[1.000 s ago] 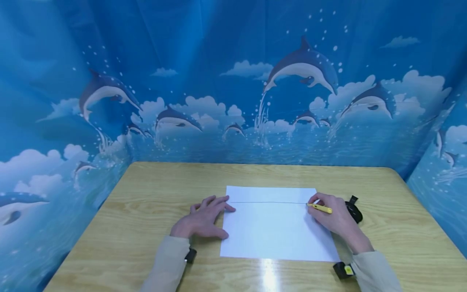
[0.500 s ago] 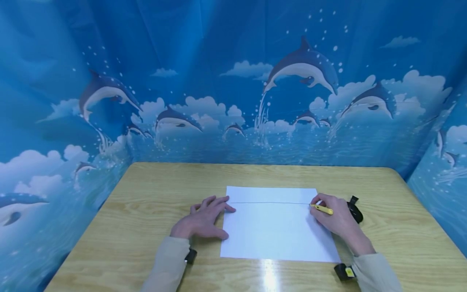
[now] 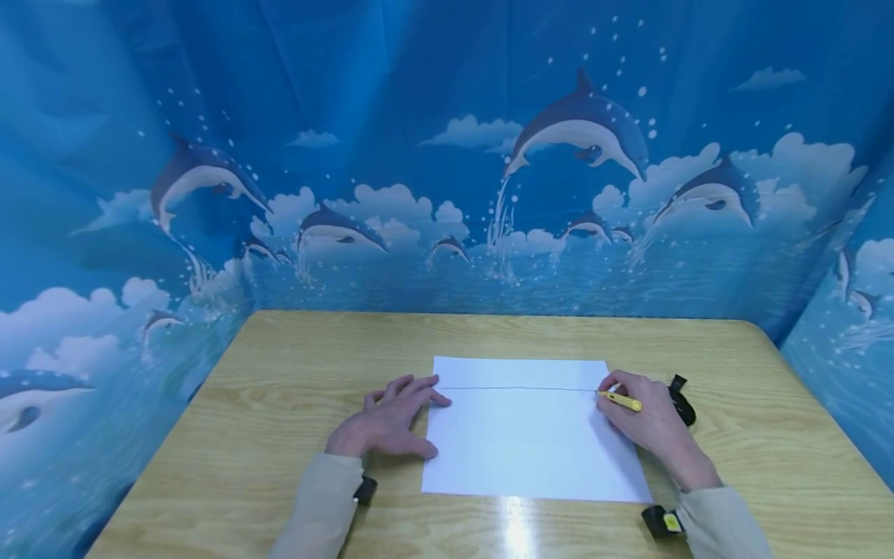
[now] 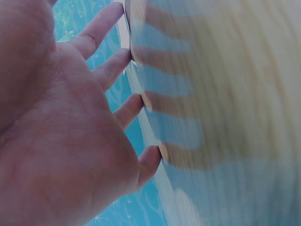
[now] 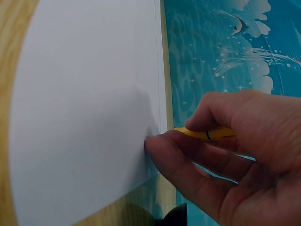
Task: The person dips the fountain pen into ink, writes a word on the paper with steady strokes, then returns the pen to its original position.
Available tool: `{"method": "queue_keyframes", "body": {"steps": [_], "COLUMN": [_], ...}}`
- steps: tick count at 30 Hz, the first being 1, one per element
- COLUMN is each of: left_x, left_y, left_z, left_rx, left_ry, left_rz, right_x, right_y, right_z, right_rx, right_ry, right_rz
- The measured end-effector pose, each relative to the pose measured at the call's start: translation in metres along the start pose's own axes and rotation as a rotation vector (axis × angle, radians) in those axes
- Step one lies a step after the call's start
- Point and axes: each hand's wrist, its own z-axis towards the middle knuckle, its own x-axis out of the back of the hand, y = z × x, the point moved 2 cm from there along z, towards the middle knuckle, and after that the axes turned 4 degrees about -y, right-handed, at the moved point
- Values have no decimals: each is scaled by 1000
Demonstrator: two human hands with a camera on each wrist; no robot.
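A white sheet of paper (image 3: 524, 442) lies on the table, with a thin dark line running across its upper part. My right hand (image 3: 646, 411) pinches a yellow pen (image 3: 624, 401), its tip at the right end of that line near the paper's right edge. In the right wrist view the pen (image 5: 216, 133) sits between thumb and fingers, and a shadow falls on the paper (image 5: 84, 94). My left hand (image 3: 391, 419) is spread at the paper's left edge, fingertips touching it. The left wrist view shows the palm of this hand (image 4: 80, 127), its fingertips resting on the surface.
On the wooden table (image 3: 314, 349), a black object (image 3: 682, 404) lies just beyond the right hand, partly hidden by it. Blue curtains (image 3: 419, 155) printed with dolphins and clouds stand behind the table and at both sides.
The right hand and pen have moved slightly to the right, and the line on the paper has grown longer that way. The left hand and the paper have stayed in place.
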Motion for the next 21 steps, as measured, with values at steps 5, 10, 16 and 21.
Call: {"method": "queue_keyframes", "body": {"steps": [5, 10, 16, 21], "left_x": [0, 0, 0, 0], "left_y": [0, 1, 2, 1], "left_z": [0, 0, -1, -1], "left_rx": [4, 9, 7, -4], "left_ry": [1, 1, 5, 7], "left_rz": [1, 2, 2, -4], "right_x": [2, 2, 2, 1], "right_y": [1, 2, 2, 3], "right_z": [0, 0, -1, -1], "right_rx": [-5, -11, 3, 14], "right_ry": [1, 4, 16, 28], "right_rz": [-12, -23, -28, -36]}}
